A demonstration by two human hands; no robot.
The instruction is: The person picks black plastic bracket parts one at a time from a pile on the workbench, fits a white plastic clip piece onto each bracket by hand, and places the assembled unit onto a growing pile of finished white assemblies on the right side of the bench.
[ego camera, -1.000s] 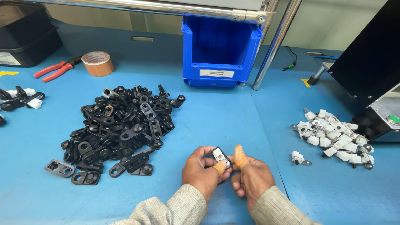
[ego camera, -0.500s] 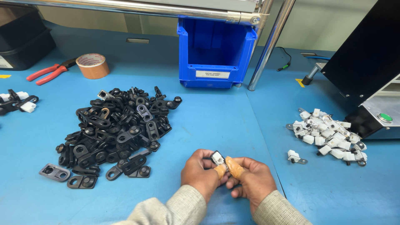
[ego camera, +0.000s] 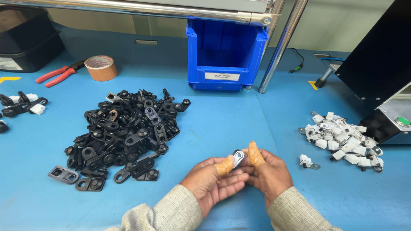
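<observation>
Two hands hold one small part over the blue table.

The left hand (ego camera: pixel 212 182) and the right hand (ego camera: pixel 267 173) pinch a small black and silver piece (ego camera: pixel 236 157) between the thumbs, both with tan finger covers. I think the two bits are being pressed together. A firm squeeze looks needed. A black parts pile (ego camera: pixel 124 132) lies left, white parts (ego camera: pixel 342 139) right.
</observation>
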